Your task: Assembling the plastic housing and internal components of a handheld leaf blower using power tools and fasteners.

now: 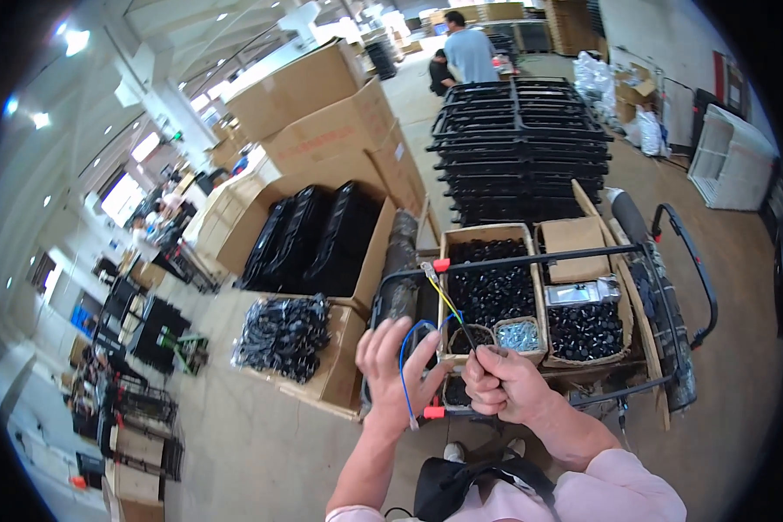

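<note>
My right hand (pixel 509 383) is closed in a pinch on a black cable (pixel 469 332). From the cable's far end run a yellow-green wire (pixel 446 301), tipped with a pale connector, and a blue wire (pixel 404 365) that loops left and hangs down. Beside that loop my left hand (pixel 390 365) is raised with its fingers apart; whether it touches the wire I cannot tell. Both hands are above the near side of a black tubular frame (pixel 574 255) with red end pieces (pixel 441 264). Under the frame, cartons hold small black parts (pixel 494 291) and silvery fasteners (pixel 518 337).
Left of the frame, an open carton (pixel 370 261) holds large black parts, and a clear bag of black pieces (pixel 283 337) lies on another carton. Stacked black frames (pixel 520 148) stand ahead, with a person (pixel 470 56) beyond. A wooden board (pixel 622 296) lies along the right side.
</note>
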`<state>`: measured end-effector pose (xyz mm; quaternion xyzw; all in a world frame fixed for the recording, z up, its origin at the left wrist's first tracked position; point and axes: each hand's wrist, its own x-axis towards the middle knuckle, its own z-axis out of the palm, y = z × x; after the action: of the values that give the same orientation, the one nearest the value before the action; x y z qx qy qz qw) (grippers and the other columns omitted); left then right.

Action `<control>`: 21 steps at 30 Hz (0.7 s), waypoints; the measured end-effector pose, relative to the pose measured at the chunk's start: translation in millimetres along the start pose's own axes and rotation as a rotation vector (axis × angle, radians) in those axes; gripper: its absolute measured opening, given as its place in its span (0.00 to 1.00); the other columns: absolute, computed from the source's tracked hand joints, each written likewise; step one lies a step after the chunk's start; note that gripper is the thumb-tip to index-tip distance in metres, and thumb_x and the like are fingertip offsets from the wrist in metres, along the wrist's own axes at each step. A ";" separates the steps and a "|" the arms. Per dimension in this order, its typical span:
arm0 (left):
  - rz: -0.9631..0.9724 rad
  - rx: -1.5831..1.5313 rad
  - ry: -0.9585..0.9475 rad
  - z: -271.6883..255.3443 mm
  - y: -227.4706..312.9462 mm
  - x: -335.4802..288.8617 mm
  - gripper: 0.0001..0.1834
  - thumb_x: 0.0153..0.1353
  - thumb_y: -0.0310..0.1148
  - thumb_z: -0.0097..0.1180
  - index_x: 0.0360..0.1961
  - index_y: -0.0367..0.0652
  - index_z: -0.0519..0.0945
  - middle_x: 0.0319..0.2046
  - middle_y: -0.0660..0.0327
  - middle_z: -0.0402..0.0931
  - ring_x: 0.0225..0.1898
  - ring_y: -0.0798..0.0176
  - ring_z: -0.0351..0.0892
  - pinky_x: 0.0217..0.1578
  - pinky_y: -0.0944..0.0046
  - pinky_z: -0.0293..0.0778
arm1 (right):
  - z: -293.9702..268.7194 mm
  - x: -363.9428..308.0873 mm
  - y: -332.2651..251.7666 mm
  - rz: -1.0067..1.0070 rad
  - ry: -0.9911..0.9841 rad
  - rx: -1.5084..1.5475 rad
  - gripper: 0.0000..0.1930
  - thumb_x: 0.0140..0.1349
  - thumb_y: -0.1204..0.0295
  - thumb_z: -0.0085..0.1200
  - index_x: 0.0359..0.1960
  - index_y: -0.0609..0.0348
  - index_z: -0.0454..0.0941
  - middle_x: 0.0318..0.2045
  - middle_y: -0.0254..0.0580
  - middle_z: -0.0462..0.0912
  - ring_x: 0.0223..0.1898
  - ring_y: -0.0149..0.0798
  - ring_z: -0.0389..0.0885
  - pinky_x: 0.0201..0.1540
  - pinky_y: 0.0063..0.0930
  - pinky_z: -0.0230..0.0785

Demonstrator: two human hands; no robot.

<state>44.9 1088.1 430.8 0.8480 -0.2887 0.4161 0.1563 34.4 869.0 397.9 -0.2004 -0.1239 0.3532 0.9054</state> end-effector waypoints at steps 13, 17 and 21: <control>-0.939 -1.790 0.054 14.6 -14.6 -82.4 0.09 0.76 0.24 0.53 0.54 0.40 0.78 0.41 0.54 0.85 0.44 0.61 0.86 0.53 0.57 0.82 | 21.8 -32.7 43.2 0.107 0.010 -0.205 0.20 0.81 0.57 0.49 0.37 0.61 0.79 0.21 0.27 0.64 0.17 0.23 0.57 0.22 0.23 0.51; -1.031 -1.987 0.045 -3.7 -14.0 -96.9 0.13 0.76 0.26 0.55 0.59 0.41 0.77 0.48 0.55 0.84 0.48 0.60 0.86 0.55 0.58 0.82 | 26.2 -36.3 78.5 0.074 0.151 -0.341 0.19 0.80 0.58 0.53 0.36 0.63 0.79 0.21 0.28 0.66 0.17 0.23 0.58 0.22 0.23 0.51; -0.466 -1.076 -0.351 -24.4 -36.4 -124.2 0.25 0.63 0.22 0.64 0.63 0.42 0.79 0.58 0.54 0.78 0.58 0.54 0.81 0.60 0.54 0.77 | 25.7 -28.0 127.3 0.070 0.244 -0.337 0.19 0.81 0.59 0.51 0.37 0.64 0.79 0.21 0.27 0.65 0.18 0.23 0.57 0.22 0.23 0.49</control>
<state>-8.1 1173.6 345.8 0.7469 -0.2866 0.0209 0.5996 -70.3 942.1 361.1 -0.3946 -0.0637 0.3316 0.8546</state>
